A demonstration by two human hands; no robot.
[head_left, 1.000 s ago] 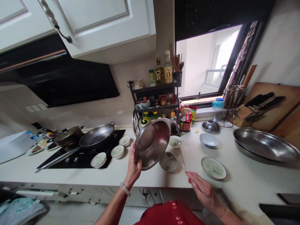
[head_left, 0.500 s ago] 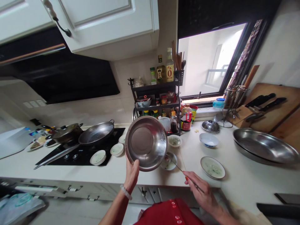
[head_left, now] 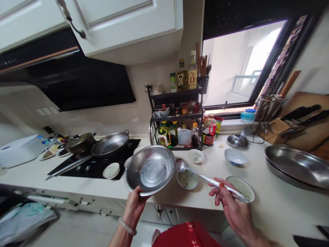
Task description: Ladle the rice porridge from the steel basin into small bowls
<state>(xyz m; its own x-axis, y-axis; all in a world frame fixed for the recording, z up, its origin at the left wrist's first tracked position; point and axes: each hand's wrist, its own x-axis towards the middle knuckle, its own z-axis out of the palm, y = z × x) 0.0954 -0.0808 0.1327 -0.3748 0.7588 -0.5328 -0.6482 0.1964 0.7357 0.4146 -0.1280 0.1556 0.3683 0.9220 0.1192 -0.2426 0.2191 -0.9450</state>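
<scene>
My left hand (head_left: 135, 202) grips the near rim of a steel basin (head_left: 154, 169), which is held above the counter and looks nearly empty inside. In my right hand (head_left: 228, 197) is a metal ladle (head_left: 203, 176), its bowl raised beside the basin's right edge. Just beneath the ladle stands a bowl of pale greenish soup (head_left: 187, 181). Behind it is a smaller soup bowl (head_left: 195, 156). A wider soup bowl (head_left: 243, 188) sits partly behind my right hand. Another soup bowl (head_left: 111, 170) rests at the stove's edge, and the basin partly covers others.
A wok (head_left: 110, 144) and a lidded pot (head_left: 79, 144) stand on the black stove (head_left: 69, 168). A spice rack (head_left: 177, 116) is against the wall. To the right are a white bowl (head_left: 235, 157), a large steel pan (head_left: 295, 168) and a knife block (head_left: 277, 130).
The basin has moved left and down and tipped from facing me to more level. My right hand has lifted the ladle out of the bowl below it.
</scene>
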